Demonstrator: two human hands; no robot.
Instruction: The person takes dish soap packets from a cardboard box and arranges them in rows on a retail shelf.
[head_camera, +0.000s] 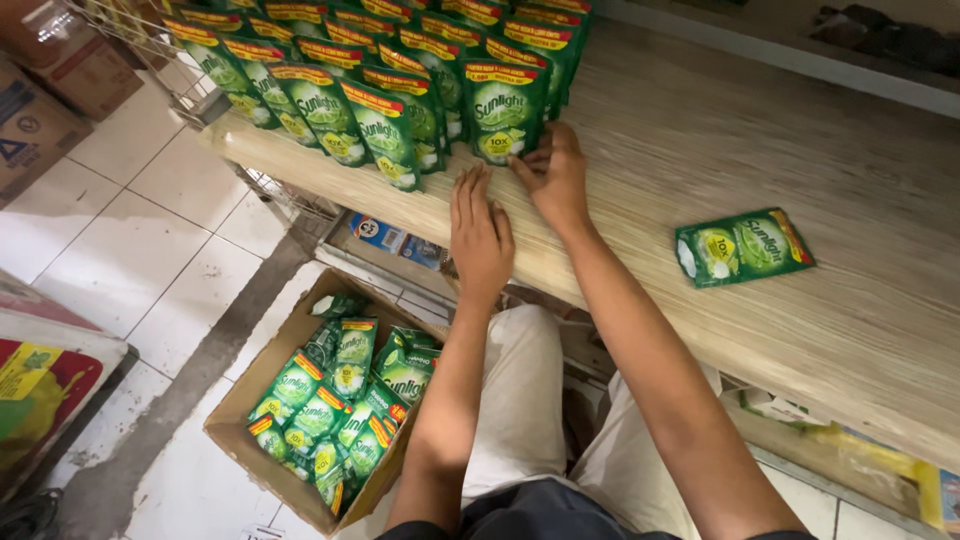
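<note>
We see glossy green plastic pouches (400, 95) in rows at upper left on a matt, pale wood-grain shelf (700, 140). Lower left, a rough brown cardboard box (245, 400) rests on smooth white floor tiles (130, 230); wire racking (200, 95) glints like metal.

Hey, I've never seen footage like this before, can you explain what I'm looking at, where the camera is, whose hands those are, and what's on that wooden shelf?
The camera sits on a person's head and looks down at their own bare arms. The left hand lies flat on the wooden shelf, holding nothing. The right hand touches the front green pouch of standing rows; its grip isn't closed around it. One lone pouch lies flat to the right. Below, on the tiled floor, an open cardboard box holds more such pouches.
</note>
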